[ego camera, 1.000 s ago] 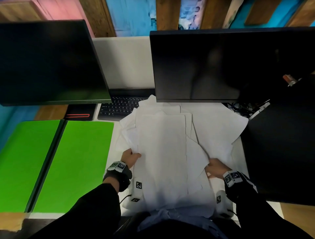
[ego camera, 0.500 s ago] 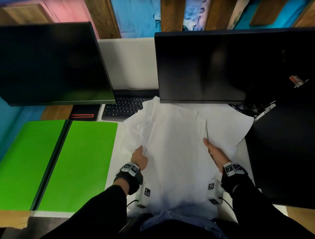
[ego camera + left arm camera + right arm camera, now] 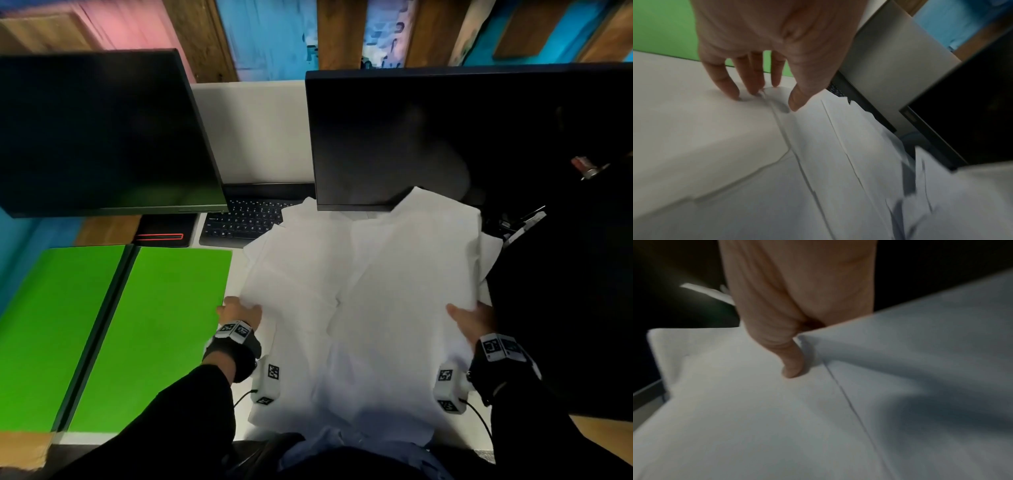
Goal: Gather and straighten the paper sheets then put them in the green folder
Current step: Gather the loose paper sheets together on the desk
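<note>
Since 0.5 s ago both hands moved outward to the pile's side edges. Left hand [image 3: 238, 311] at left edge of paper sheets [image 3: 363, 301], fingers extended, tips on desk and sheet edge, thumb on top. Right hand [image 3: 471, 318] clamps right edge, thumb above, fingers under. Green folder [image 3: 102, 329] lies open, left of the pile

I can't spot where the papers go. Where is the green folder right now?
In the head view the green folder lies open on the desk's left side, just left of the paper sheets and the left hand.
</note>
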A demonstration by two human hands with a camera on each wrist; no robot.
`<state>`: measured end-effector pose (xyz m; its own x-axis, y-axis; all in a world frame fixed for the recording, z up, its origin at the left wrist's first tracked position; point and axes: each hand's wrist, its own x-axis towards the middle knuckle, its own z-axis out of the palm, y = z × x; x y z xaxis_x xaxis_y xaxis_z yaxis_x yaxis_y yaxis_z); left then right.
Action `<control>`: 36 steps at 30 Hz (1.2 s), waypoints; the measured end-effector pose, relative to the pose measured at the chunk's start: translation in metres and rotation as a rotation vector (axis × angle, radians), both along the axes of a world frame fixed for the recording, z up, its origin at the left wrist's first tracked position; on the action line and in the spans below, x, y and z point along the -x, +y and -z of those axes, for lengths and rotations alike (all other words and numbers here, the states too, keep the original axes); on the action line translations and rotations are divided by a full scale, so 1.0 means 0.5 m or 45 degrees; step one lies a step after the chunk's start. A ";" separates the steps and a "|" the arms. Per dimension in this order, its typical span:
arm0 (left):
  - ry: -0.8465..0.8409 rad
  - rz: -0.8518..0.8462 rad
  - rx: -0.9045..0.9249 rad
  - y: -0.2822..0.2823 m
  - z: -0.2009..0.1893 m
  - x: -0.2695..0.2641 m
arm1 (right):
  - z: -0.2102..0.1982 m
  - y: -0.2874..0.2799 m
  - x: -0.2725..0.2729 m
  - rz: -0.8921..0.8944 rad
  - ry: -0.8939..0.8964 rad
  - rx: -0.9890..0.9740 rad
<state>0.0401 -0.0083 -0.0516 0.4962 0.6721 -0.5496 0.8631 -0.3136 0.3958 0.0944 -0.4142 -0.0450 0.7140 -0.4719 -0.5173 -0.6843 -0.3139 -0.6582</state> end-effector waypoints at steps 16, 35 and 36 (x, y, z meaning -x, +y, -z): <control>-0.362 -0.075 0.242 -0.101 0.010 -0.019 | 0.052 0.036 0.042 -0.471 0.144 -0.186; -0.325 -0.027 0.502 -0.152 -0.003 -0.131 | -0.015 0.015 0.023 -0.492 -0.125 -0.254; -0.339 0.021 0.513 -0.153 -0.001 -0.132 | -0.014 0.008 0.022 -0.464 -0.155 -0.238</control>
<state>0.1061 -0.0848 -0.0512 0.6635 0.4228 -0.6173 0.7118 -0.1025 0.6949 0.0834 -0.4104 -0.0378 0.8779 -0.0833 -0.4715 -0.4643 -0.3882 -0.7961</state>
